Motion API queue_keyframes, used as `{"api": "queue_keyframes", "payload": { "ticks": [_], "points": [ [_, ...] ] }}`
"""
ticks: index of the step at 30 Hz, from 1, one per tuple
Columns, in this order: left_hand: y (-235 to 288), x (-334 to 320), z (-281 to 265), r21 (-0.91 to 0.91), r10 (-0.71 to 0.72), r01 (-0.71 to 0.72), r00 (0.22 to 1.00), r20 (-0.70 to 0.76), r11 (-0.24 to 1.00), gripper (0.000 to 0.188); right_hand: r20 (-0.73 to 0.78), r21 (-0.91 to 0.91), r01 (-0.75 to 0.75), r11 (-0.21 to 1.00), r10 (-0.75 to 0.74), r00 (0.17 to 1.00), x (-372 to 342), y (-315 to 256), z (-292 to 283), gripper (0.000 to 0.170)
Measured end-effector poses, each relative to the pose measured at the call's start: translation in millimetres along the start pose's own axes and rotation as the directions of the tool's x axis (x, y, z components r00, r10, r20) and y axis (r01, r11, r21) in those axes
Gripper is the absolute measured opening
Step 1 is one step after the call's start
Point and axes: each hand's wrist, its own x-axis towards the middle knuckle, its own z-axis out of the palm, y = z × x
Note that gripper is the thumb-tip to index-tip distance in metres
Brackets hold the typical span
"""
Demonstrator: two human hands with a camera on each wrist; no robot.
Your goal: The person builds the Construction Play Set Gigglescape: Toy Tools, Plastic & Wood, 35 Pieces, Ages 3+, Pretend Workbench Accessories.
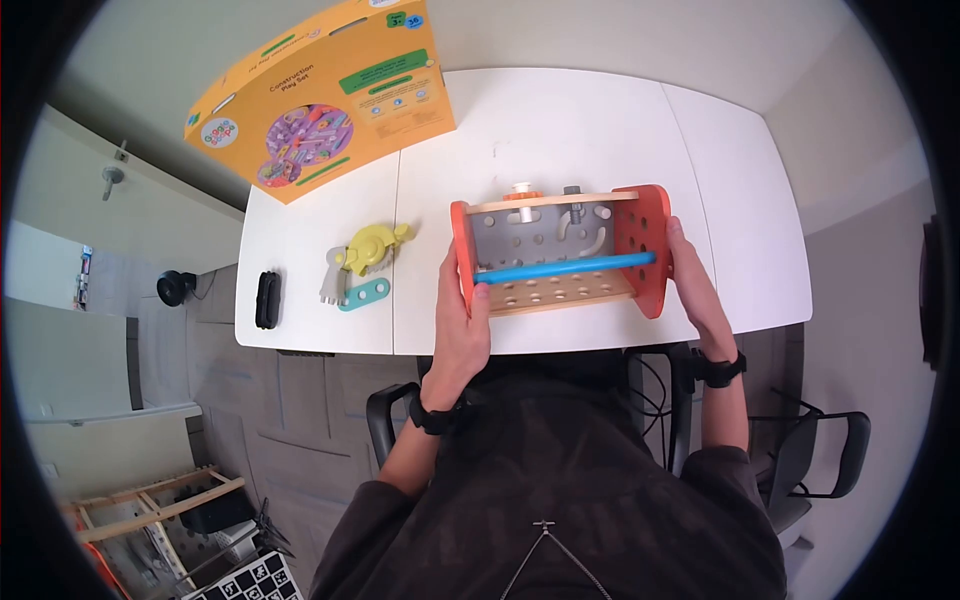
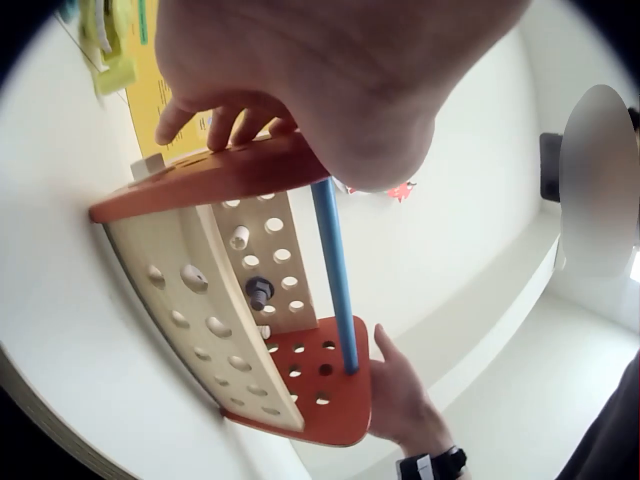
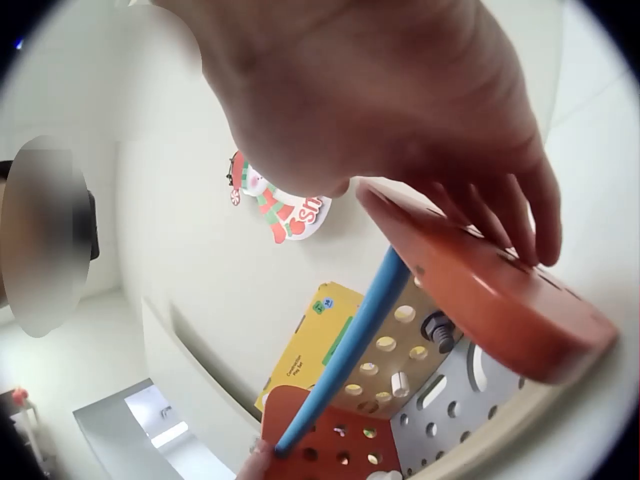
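A wooden toy toolbox [image 1: 560,250] has red end panels, pegboard sides and a blue rod [image 1: 565,268] as its handle. My left hand [image 1: 462,335] grips the left red panel [image 1: 462,250], its thumb by the end of the rod. On the opposite side my right hand [image 1: 698,290] holds the right red panel [image 1: 655,250], with fingers along its outer face in the right wrist view. A dark grey bolt [image 2: 259,292] and a white peg [image 3: 400,384] stick through the board with the round holes. An orange piece [image 1: 522,196] with a white screw sits on the back edge.
Left of the toolbox lie a yellow-green toy saw [image 1: 372,248] with a grey part and a teal strip [image 1: 365,294] with holes. A black case [image 1: 267,300] is near the table's left edge. The orange play-set box [image 1: 330,100] stands at the back left.
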Motion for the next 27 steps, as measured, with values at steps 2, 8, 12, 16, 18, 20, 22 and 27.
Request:
{"api": "queue_keyframes", "payload": {
  "ticks": [2,8,12,16,18,20,22,27],
  "points": [
    [-6.1,0.9,-1.0,0.092,0.071,-0.070,0.998,0.000,0.993,0.055,0.057,0.079,-0.080,0.994,0.076,0.995,-1.7,-21.0,6.8,0.086],
    [-15.4,2.0,-7.4,0.123,0.023,-0.032,0.997,0.073,0.992,0.056,0.104,0.096,0.018,0.995,-0.028,0.994,17.9,-35.6,10.3,0.084],
    [-5.8,6.2,-18.4,0.040,-0.159,0.154,0.977,0.144,0.987,0.059,0.042,0.151,0.058,0.987,-0.065,0.997,33.8,-10.7,19.7,0.078],
    [8.3,9.4,-22.2,-0.108,-0.252,0.272,0.953,0.169,0.956,0.053,-0.002,0.222,0.039,0.974,-0.040,0.999,32.6,1.6,28.2,0.071],
    [24.8,16.6,-28.6,-0.143,-0.282,0.311,0.940,0.194,0.939,0.047,-0.015,0.236,0.052,0.970,-0.050,0.999,32.1,6.5,30.3,0.068],
    [33.9,23.3,-33.1,-0.185,-0.309,0.345,0.931,0.195,0.920,0.045,-0.026,0.223,0.070,0.972,-0.065,0.998,32.1,12.0,31.7,0.066],
    [34.7,28.5,-36.3,-0.218,-0.342,0.381,0.919,0.198,0.898,0.051,0.005,0.236,0.037,0.971,-0.040,0.999,29.3,9.7,30.1,0.064],
    [23.7,38.3,-42.3,-0.189,-0.422,0.478,0.865,0.270,0.858,0.073,-0.080,0.283,0.082,0.956,-0.062,0.995,23.6,7.0,42.6,0.062]
  ]
}}
